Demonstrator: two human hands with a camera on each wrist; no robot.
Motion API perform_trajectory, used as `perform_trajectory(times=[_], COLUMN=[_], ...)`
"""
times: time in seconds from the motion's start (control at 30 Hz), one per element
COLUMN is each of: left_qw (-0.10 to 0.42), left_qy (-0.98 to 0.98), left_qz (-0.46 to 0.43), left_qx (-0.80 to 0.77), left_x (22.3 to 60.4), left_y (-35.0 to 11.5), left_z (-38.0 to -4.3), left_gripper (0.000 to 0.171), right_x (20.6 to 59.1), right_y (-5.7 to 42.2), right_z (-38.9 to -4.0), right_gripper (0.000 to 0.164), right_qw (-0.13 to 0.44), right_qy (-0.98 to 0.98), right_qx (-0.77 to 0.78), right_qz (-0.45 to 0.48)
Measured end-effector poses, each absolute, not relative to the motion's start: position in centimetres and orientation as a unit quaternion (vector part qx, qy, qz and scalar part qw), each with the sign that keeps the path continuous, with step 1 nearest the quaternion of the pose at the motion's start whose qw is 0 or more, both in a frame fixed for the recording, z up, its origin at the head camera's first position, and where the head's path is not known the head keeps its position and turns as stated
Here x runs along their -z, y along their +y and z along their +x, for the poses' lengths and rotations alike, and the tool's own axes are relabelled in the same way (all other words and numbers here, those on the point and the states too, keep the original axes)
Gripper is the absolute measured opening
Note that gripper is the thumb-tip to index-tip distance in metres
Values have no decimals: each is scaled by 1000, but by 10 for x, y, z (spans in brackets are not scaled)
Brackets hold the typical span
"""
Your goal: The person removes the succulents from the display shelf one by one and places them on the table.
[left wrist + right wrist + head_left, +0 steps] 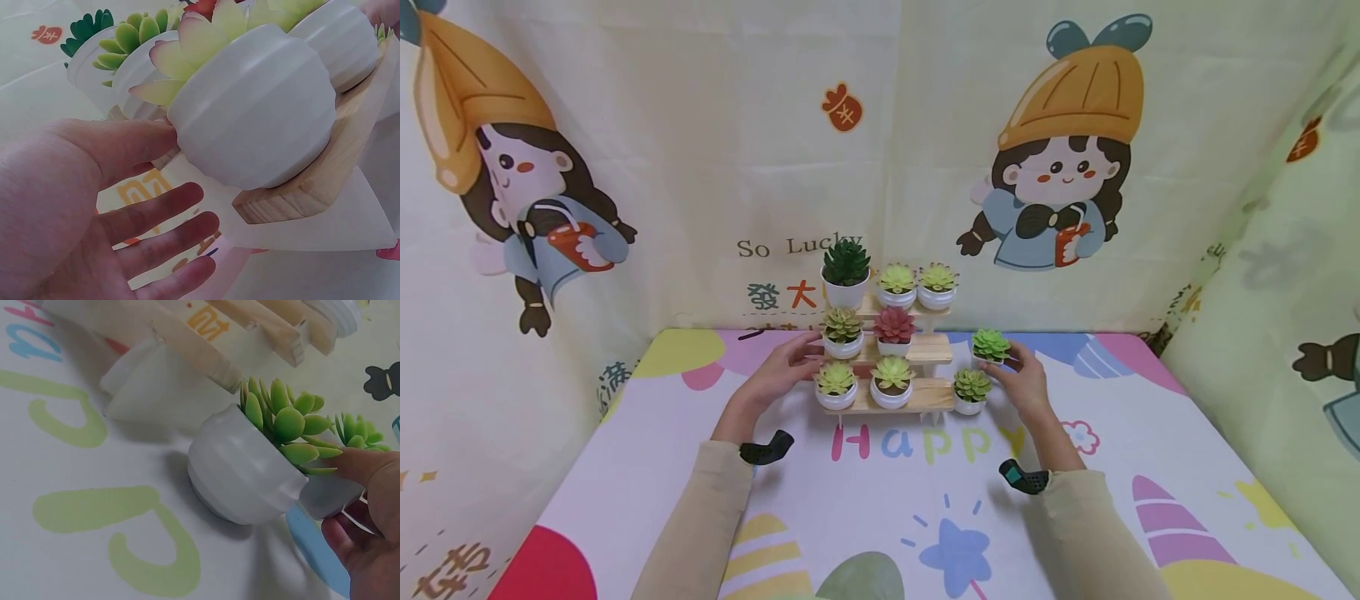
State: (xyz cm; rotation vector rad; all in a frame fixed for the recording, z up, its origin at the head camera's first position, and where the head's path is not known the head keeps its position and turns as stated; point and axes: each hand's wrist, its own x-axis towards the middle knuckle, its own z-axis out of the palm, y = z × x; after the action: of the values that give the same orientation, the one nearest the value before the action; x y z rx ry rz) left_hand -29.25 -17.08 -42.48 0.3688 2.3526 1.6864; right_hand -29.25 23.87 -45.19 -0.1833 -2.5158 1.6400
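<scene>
My right hand (1021,379) pinches the white pot of a bright green succulent (991,345) between thumb and fingers, to the right of a three-tier wooden stand (932,393). In the right wrist view, that held pot (328,492) is partly hidden behind a nearer potted green succulent (244,469), which sits on the table. My left hand (778,367) is at the stand's left end with fingers extended. Seen from the left wrist, its thumb tip lies right at the side of a ribbed white pot (256,112) on the lowest tier, and the other fingers spread below.
Several potted succulents fill the tiers, among them a dark green one (846,271) at the top left and a red one (894,327) in the middle. A patterned cloth covers the table (865,492). Printed curtains (700,125) hang behind and at the sides.
</scene>
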Motion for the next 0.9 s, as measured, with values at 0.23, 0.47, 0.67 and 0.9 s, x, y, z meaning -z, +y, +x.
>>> perform_trajectory(times=[0.23,0.47,0.67,0.9], left_qw=[112,115,115,119], left_qy=[802,798,799,798], left_qz=[128,123,123,118], left_qx=[-573,-578,-578,-578], left_x=[424,424,423,424], left_y=[-171,-171,-171,-171], left_z=[-292,-292,-291,-292], left_gripper=[60,60,60,61], right_x=[454,458,461,469], right_y=[237,239,238,238], right_z=[-295,-298,-297,-296], right_gripper=[69,67,65,61], right_qw=[59,64,58,56], right_qy=[-836,-832,-838,-843], right_qx=[-542,-548,-539,-533], right_qz=[-65,-55,-55,-55])
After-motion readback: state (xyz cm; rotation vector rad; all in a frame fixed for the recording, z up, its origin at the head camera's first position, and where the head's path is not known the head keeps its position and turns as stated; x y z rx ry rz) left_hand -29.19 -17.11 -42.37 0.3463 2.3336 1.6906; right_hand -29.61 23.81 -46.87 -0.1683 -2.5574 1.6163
